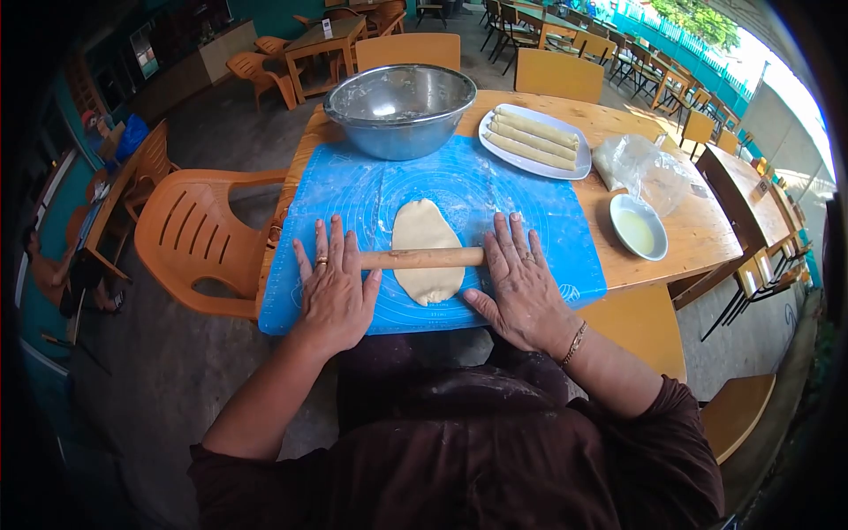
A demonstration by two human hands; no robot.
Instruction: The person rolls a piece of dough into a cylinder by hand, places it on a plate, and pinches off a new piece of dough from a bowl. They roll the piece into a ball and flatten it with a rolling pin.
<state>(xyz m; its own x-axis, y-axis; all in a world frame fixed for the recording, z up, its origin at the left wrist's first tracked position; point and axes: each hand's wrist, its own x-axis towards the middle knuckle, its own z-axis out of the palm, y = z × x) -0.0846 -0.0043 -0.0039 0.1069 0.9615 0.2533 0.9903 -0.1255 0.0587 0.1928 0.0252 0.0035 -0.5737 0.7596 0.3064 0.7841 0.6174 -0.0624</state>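
Observation:
A flattened oval of pale dough (426, 231) lies on the blue mat (344, 199), with a wooden rolling pin (422, 258) across its middle. My left hand (338, 287) rests flat over the pin's left end, fingers stretched out and pointing away from me. Over the right end lies my right hand (521, 287), palm down, its fingers extended too. Neither hand wraps round the pin. The dough shows on both the far and near sides of the pin, between my hands, and its near edge is slightly ragged.
Behind the mat stands a metal bowl (402, 132). To its right are a white plate (576, 170) with several rolled pieces, a clear plastic bag (658, 177) and a small bowl of pale liquid (638, 231). An orange chair (199, 234) stands left of the table; a person is at far left.

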